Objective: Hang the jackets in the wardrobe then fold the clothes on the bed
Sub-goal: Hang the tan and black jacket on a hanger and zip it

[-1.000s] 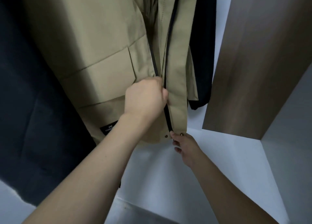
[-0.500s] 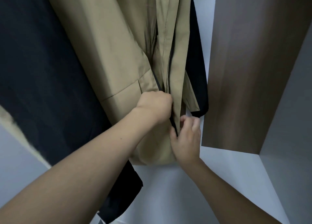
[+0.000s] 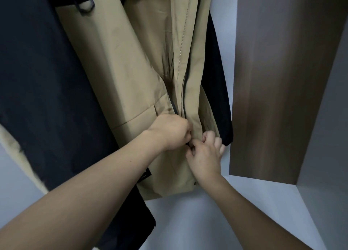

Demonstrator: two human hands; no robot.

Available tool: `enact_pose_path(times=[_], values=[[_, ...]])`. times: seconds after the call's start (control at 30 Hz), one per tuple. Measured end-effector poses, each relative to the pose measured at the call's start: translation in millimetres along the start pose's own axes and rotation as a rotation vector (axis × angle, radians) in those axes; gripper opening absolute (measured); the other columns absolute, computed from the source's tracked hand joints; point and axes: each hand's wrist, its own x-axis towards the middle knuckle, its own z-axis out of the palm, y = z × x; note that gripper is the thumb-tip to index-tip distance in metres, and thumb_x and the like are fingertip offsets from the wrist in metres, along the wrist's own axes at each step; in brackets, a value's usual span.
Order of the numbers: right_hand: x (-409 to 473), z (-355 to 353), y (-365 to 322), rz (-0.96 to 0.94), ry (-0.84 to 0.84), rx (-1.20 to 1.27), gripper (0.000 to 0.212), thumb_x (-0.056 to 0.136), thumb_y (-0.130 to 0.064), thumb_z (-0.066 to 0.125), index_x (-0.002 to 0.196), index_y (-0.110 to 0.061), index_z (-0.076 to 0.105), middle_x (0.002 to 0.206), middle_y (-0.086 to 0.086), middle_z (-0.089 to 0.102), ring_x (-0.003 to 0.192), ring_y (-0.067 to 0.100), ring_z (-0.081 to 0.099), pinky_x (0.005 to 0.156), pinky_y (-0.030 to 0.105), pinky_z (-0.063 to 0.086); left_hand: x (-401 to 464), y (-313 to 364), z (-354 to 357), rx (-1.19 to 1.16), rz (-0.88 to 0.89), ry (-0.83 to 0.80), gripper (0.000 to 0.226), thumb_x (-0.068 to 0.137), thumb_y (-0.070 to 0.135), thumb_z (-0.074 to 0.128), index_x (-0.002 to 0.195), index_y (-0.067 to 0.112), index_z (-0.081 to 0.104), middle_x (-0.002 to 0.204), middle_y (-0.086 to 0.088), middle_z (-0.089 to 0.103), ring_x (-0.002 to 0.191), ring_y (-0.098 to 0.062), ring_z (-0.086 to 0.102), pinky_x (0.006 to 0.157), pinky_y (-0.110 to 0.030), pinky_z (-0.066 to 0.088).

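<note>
Since a second ago, your right hand (image 3: 204,155) has climbed from the hem of the tan cotton jacket (image 3: 131,76) to a spot just beside your left hand (image 3: 170,131), and the two now meet at the jacket's front opening. Your left hand is clenched around the left front edge of that jacket, knuckles facing you, right where the black zipper track (image 3: 185,91) disappears behind it. Your right hand has its fingers curled in, thumb and forefinger pinching something small and dark at the zipper line; you cannot tell from this view whether it is the slider or just the tape.

That tan jacket hangs inside the wardrobe, its hem just below your hands and clear of the pale wardrobe floor (image 3: 188,221). Left of the jacket hangs a dark navy fabric garment (image 3: 41,76), touching its sleeve. Behind the jacket's right side a black garment (image 3: 216,80) shows, its lower corner just past your right knuckles. Right of the jacket stands the brown wood-grain wardrobe panel (image 3: 282,80), apart from the cloth. A small black plastic loop (image 3: 85,5) sits high on the jacket's sleeve.
</note>
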Motion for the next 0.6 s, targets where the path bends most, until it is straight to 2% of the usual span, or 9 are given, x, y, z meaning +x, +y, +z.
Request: enact_pose_path(times=[0.13, 0.23, 0.3, 0.37, 0.43, 0.5, 0.6], values=[[3.9, -0.1, 2.8, 0.009, -0.131, -0.060, 0.017, 0.084, -0.029, 0.061, 0.076, -0.016, 0.066, 0.108, 0.003, 0.040, 0.102, 0.026, 0.035, 0.089, 0.037, 0.027, 7.2, -3.3, -2.0, 0.208, -0.030, 0.052, 0.021, 0.092, 0.035, 0.046, 0.095, 0.025, 0.063, 0.101, -0.001, 0.068, 0.103, -0.024, 0.055, 0.096, -0.036, 0.028], [5.1, -3.3, 5.2, 0.020, -0.233, -0.108, 0.022, 0.089, -0.034, 0.055, 0.085, -0.018, 0.069, 0.118, 0.001, 0.039, 0.110, 0.025, 0.033, 0.095, 0.036, 0.024, 16.3, -16.7, -26.0, 0.279, -0.064, 0.231, 0.019, 0.091, 0.033, 0.045, 0.097, 0.023, 0.060, 0.103, 0.000, 0.067, 0.101, -0.025, 0.052, 0.088, -0.037, 0.028], [12.6, -8.8, 3.5, 0.034, -0.299, -0.155, 0.024, 0.090, -0.039, 0.053, 0.088, -0.022, 0.069, 0.122, 0.001, 0.037, 0.112, 0.025, 0.030, 0.097, 0.037, 0.023, 19.0, -29.1, -43.6, 0.249, -0.083, 0.320, 0.012, 0.092, 0.032, 0.043, 0.090, 0.024, 0.052, 0.102, 0.000, 0.067, 0.098, -0.026, 0.052, 0.086, -0.037, 0.027], [27.0, -17.9, -3.7, 0.027, -0.272, -0.161, 0.025, 0.086, -0.047, 0.055, 0.089, -0.026, 0.068, 0.122, 0.000, 0.034, 0.112, 0.025, 0.028, 0.099, 0.039, 0.022, 18.3, -37.7, -53.4, 0.202, -0.077, 0.299, 0.009, 0.092, 0.033, 0.043, 0.086, 0.026, 0.044, 0.098, 0.001, 0.067, 0.096, -0.025, 0.053, 0.084, -0.036, 0.027], [47.4, -29.3, -16.7, 0.008, -0.157, -0.091, 0.027, 0.082, -0.055, 0.059, 0.091, -0.030, 0.067, 0.121, -0.001, 0.032, 0.113, 0.024, 0.026, 0.099, 0.040, 0.020, 15.9, -41.6, -58.7, 0.177, -0.047, 0.258, 0.010, 0.093, 0.033, 0.043, 0.085, 0.027, 0.044, 0.094, 0.001, 0.066, 0.094, -0.023, 0.053, 0.077, -0.034, 0.021], [67.0, -39.7, -30.4, -0.034, -0.073, -0.031, 0.023, 0.083, -0.051, 0.062, 0.092, -0.031, 0.070, 0.120, -0.002, 0.033, 0.114, 0.024, 0.026, 0.099, 0.040, 0.018, 14.5, -43.2, -62.3, 0.241, -0.008, 0.246, 0.013, 0.095, 0.034, 0.041, 0.084, 0.027, 0.043, 0.094, 0.003, 0.065, 0.092, -0.022, 0.052, 0.074, -0.033, 0.016], [80.8, -46.9, -42.2, -0.071, -0.086, -0.045, 0.017, 0.089, -0.038, 0.059, 0.092, -0.027, 0.072, 0.120, -0.001, 0.032, 0.115, 0.025, 0.026, 0.102, 0.040, 0.017, 19.0, -48.1, -75.8, 0.413, 0.048, 0.248, 0.014, 0.096, 0.037, 0.039, 0.091, 0.027, 0.048, 0.103, 0.004, 0.065, 0.098, -0.022, 0.052, 0.078, -0.036, 0.020]])
